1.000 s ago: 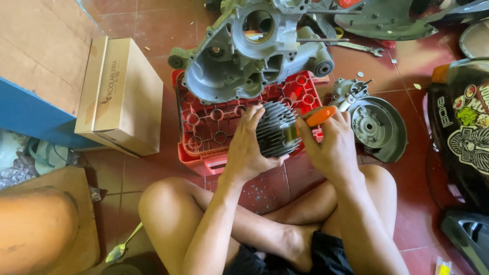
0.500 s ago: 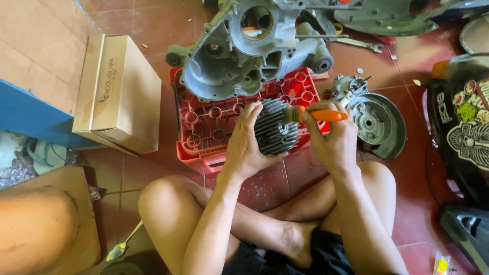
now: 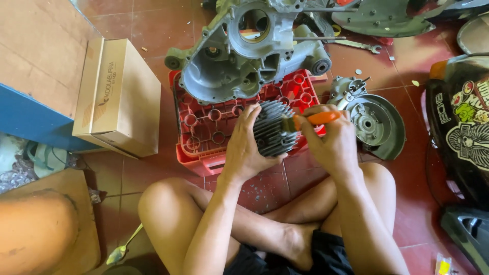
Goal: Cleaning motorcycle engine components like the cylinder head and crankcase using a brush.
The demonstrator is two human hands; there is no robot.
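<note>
at the far left edge a bare knee of another person (image 3: 33, 231) rests on a wooden board (image 3: 76, 203), and a metal spoon (image 3: 122, 250) lies on the red tiled floor (image 3: 153, 25) just beside it. above that, a closed cardboard box (image 3: 119, 97) sits on the floor next to a blue-edged wooden panel (image 3: 30, 66). further right a red plastic crate (image 3: 204, 127) lies upside down on the tiles, and a large grey engine casing (image 3: 244, 51) rests on its far half. the person sits cross-legged on the floor with the crate in front of the knees. the left hand (image 3: 244, 147) is wrapped around the left side of a dark finned engine cylinder (image 3: 272, 127), its fingers curled over the top fins and the thumb below, holding the cylinder just above the near edge of the crate. the right hand (image 3: 331, 140) is closed around the orange handle of a brush (image 3: 310, 119), whose head touches the right side of the fins. right of the hands a round grey metal cover with a small assembly on it (image 3: 372, 119) lies on the floor, near the crate but apart from it. a spanner (image 3: 359, 46) lies on the tiles beyond that. at the far right a black bodywork panel covered with stickers (image 3: 458, 127) fills the edge of the view.
</note>
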